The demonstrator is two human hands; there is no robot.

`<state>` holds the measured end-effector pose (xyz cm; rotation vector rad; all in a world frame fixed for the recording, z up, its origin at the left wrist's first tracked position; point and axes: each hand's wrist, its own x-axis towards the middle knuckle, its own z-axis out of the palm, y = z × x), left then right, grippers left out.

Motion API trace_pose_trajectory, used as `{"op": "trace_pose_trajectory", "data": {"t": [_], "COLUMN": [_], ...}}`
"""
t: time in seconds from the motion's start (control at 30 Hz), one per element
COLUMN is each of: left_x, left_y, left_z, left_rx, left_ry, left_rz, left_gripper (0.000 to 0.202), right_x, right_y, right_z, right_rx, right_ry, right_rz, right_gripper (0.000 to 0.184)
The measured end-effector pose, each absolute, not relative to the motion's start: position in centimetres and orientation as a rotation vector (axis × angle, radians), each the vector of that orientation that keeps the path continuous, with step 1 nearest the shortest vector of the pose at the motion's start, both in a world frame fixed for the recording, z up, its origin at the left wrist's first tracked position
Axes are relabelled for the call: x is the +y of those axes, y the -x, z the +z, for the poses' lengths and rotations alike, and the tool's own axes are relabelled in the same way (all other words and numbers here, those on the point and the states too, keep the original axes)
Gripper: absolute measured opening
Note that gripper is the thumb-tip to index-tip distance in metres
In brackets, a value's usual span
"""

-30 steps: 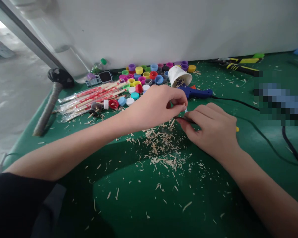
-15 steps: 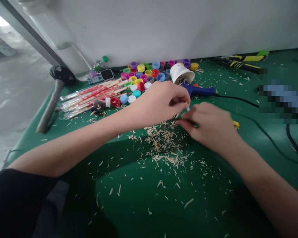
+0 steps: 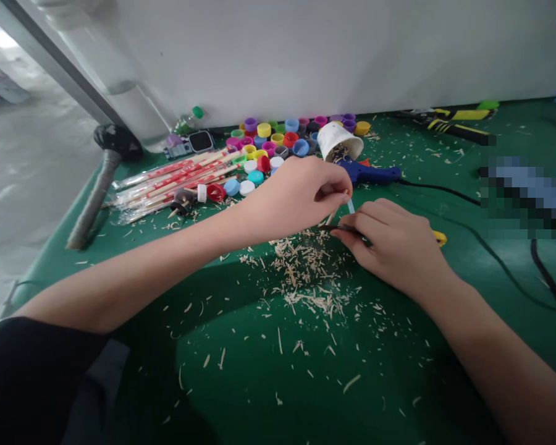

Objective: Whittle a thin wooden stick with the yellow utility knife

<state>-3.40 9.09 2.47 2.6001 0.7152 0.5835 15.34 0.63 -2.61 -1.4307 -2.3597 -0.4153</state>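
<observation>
My left hand [image 3: 312, 191] is closed in a pinch on a thin wooden stick [image 3: 331, 217], whose lower end points down over the table. My right hand [image 3: 389, 241] is closed around a utility knife. Its dark blade [image 3: 331, 228] lies across the lower part of the stick, and a yellow piece [image 3: 440, 238], apparently the handle's end, shows past the hand. Between the hands is a small pale blue strip [image 3: 351, 205] that I cannot identify. Wood shavings [image 3: 306, 266] are heaped beneath both hands and scattered towards me.
Behind my hands are a blue glue gun [image 3: 375, 175] with a cord, a tipped white cup [image 3: 336, 139] and several coloured bottle caps [image 3: 269, 147]. Wrapped chopsticks [image 3: 176, 179], a watch [image 3: 201, 141] and a hammer [image 3: 95, 198] lie left. Black-yellow pliers [image 3: 458, 127] lie back right.
My right hand has shifted slightly down and right, so the blade and stick show more clearly. A long shaving has appeared on the table in front. My left hand has barely moved.
</observation>
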Motion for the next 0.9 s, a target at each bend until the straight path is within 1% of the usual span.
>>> {"op": "trace_pose_trajectory", "data": {"t": [0.17, 0.57, 0.8, 0.9], "left_x": [8.9, 8.6, 7.8, 8.1], "left_y": [3.4, 3.3, 3.2, 3.3], "left_z": [2.5, 2.6, 2.8, 2.7], "left_rx": [0.711, 0.727, 0.732, 0.731], "left_ry": [-2.605, -2.598, -2.622, -2.629], "left_rz": [0.583, 0.576, 0.59, 0.62], "left_gripper": [0.027, 0.026, 0.026, 0.027], "right_x": [0.6, 0.5, 0.7, 0.6], "right_y": [-15.3, -14.8, -14.7, -14.7], "right_z": [-2.6, -2.0, -3.3, -3.3], "right_rx": [-2.4, -2.279, -2.48, -2.465], "right_ry": [1.432, 1.474, 1.426, 1.418], "right_rz": [-0.418, -0.425, -0.429, -0.433], "right_gripper": [0.022, 0.023, 0.027, 0.027]}}
